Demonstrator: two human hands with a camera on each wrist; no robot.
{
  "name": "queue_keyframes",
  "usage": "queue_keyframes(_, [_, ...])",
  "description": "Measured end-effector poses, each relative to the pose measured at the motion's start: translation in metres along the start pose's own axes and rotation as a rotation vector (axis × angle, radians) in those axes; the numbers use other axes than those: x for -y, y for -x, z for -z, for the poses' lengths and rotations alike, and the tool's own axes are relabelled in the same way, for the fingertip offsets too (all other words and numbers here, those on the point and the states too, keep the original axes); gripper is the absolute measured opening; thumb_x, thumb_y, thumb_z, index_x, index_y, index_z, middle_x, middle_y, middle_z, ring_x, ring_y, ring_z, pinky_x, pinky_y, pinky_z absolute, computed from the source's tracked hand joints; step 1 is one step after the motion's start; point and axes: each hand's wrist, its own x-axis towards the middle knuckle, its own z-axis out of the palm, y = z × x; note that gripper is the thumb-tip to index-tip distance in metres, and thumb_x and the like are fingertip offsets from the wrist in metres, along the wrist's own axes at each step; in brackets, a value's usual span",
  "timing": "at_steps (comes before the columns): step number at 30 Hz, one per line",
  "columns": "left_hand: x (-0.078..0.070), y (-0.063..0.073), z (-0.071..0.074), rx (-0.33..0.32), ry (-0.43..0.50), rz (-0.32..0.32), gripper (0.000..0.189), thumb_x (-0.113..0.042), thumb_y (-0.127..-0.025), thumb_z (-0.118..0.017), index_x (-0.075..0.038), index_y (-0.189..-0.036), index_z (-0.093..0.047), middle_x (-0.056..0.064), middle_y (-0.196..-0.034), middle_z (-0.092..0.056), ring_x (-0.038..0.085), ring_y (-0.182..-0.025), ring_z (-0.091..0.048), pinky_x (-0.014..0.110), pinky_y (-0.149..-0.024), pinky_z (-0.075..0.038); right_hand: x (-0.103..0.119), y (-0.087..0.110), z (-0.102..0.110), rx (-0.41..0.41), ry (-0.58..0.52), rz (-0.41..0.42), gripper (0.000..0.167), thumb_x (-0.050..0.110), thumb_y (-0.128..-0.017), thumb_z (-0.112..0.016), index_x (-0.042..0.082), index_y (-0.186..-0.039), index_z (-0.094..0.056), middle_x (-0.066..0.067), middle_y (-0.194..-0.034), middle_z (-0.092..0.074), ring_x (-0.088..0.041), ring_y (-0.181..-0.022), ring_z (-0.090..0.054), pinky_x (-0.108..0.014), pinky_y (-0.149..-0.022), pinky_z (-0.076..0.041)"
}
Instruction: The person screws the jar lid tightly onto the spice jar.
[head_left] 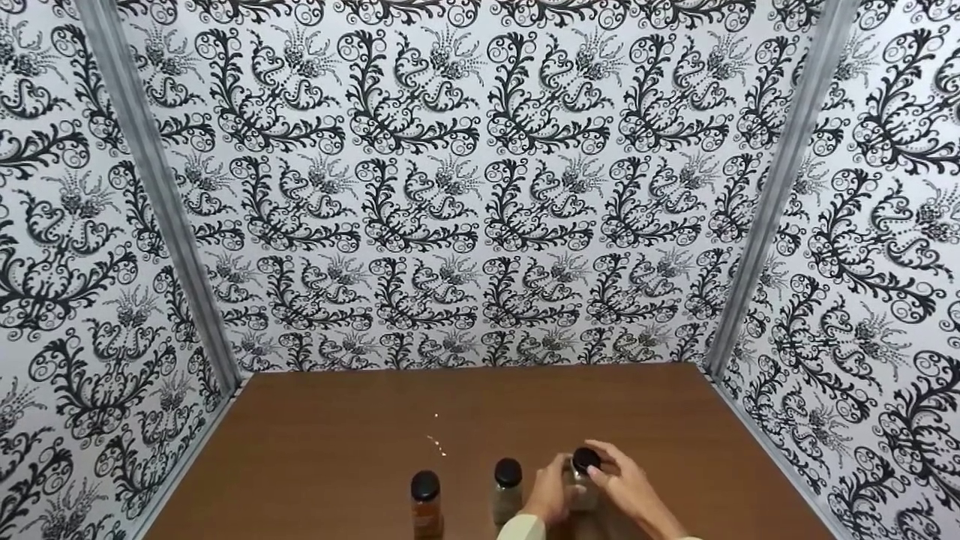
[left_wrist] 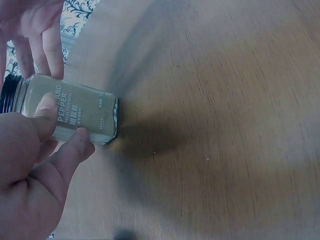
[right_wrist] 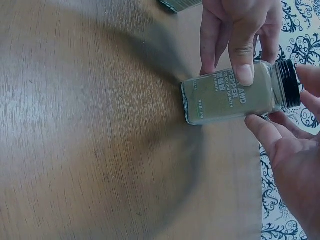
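A glass jar of pepper powder with a black screw cap stands on the table between the two hands. The left hand grips the jar's body from its left side, with the thumb laid across the printed label. From the other side the right hand holds the top of the jar, its fingers and thumb about the cap. In the left wrist view, white lettering on the jar reads PEPPER. The right palm shows behind it there.
Left of the hands stands a second black-capped jar with greyish contents. Farther left is a jar of orange-red spice. Small pale specks lie on the brown table. Patterned walls enclose the back and both sides.
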Motion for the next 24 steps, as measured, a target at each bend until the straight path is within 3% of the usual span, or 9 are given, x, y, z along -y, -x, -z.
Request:
queue_keyframes(13, [0.0005,0.0012,-0.0016,-0.024,-0.034,-0.056,0.035,-0.004,-0.086,-0.074,-0.008,-0.117,-0.060,0.010,-0.114,-0.073,0.027,-0.107,-0.069,0.035,-0.088,-0.056,-0.0014,-0.0024,-0.0026,-0.046,0.037,-0.017,0.038,0.011,-0.090,-0.072,0.004,-0.124,-0.055,-0.020,-0.122,-0.065,-0.036,-0.114,-0.065,-0.040,-0.086,-0.056])
queue_keyframes(20, [0.0021,-0.0005,-0.0020,-0.017,-0.035,-0.031,0.034,0.000,-0.086,-0.072,-0.006,-0.118,-0.059,0.013,-0.113,-0.073,0.026,-0.102,-0.070,0.038,-0.086,-0.057,-0.0007,-0.0022,-0.0017,0.010,0.029,-0.016,0.053,0.025,-0.095,-0.068,0.004,-0.140,-0.049,-0.028,-0.134,-0.059,-0.040,-0.119,-0.062,-0.045,-0.092,-0.056])
queue_keyframes(24, [0.0008,-0.0004,-0.0016,-0.008,-0.031,-0.002,0.036,-0.004,-0.087,-0.073,-0.006,-0.119,-0.060,0.013,-0.117,-0.072,0.031,-0.108,-0.069,0.044,-0.090,-0.057,-0.0010,-0.0020,0.0021,0.047,0.035,0.003,0.049,0.021,-0.098,-0.064,0.005,-0.142,-0.051,-0.030,-0.134,-0.059,-0.042,-0.118,-0.062,-0.044,-0.088,-0.058])
